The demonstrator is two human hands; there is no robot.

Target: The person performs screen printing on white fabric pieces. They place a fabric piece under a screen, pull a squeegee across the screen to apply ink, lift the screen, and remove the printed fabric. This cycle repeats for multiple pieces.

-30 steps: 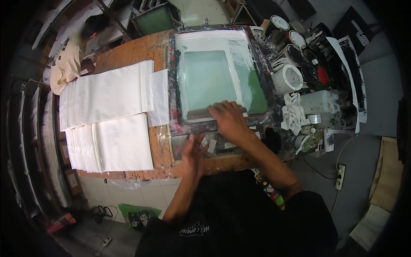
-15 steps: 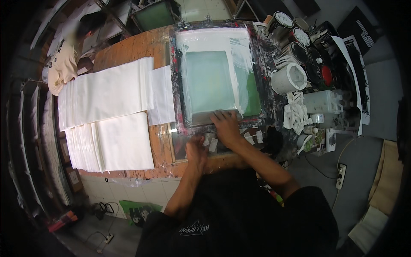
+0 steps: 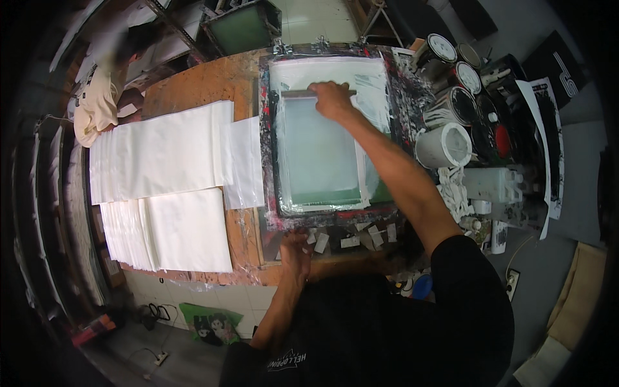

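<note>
Half a second ago your right hand (image 3: 332,101) had the squeegee (image 3: 299,94) down at the 6 o'clock edge of the screen (image 3: 319,151); now it's pinching it up near 12, a little short of the far rail (image 3: 342,52). Your left hand (image 3: 294,247) is still around 6, right by the near rail (image 3: 335,218), and I can't tell whether it's spread or gripping anything. White sheets (image 3: 171,151) fill 9 o'clock, a white tub (image 3: 445,146) sits at 3, and your open room is the desk (image 3: 193,82) wood at 10.
</note>
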